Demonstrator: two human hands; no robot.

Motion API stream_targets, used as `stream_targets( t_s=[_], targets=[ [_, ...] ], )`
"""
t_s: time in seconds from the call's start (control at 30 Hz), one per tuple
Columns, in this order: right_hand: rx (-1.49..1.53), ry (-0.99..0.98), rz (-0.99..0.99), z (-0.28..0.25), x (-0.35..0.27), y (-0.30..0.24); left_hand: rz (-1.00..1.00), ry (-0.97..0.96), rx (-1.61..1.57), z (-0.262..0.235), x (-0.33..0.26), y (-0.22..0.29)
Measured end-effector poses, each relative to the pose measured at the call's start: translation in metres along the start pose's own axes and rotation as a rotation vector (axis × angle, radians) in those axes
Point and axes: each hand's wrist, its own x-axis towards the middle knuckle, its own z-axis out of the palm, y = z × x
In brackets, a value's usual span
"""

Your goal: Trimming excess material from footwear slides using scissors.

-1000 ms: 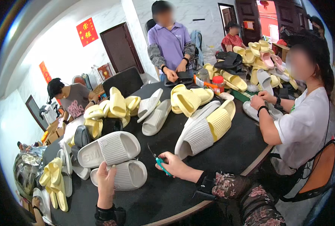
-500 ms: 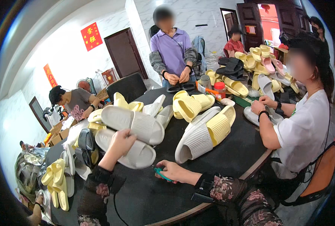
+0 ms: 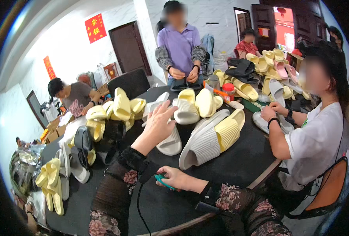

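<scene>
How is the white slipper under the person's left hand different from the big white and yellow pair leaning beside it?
The white ribbed foam slipper is single and all white; the leaning pair of ribbed foam slippers has one white and one yellow. The single slipper lies low under the left hand, while the pair stands tilted and untouched. The pair also looks larger. Both rest on the dark round table.

The slippers (image 3: 206,143) look like soft foam — matt, with ridged tops. The table (image 3: 245,165) is dark and dull, not shiny. The small cutter (image 3: 163,181) in the right hand (image 3: 175,177) looks like smooth teal plastic. The sleeve (image 3: 111,196) is thin black cloth — flowers on it.
</scene>
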Motion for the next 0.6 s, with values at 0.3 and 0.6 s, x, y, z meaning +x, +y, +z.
stream_targets(
  t_s=[0.3, 0.6],
  targets=[
    [0.001, 0.037, 0.148, 0.002, -0.011, -0.041, -0.212, -0.01, 0.062, -0.009, -0.064, -0.061],
    [-0.025, -0.035, 0.158, 0.009, -0.012, -0.047, -0.449, 0.304, 0.657, -0.06, -0.164, -0.172]
  ],
)
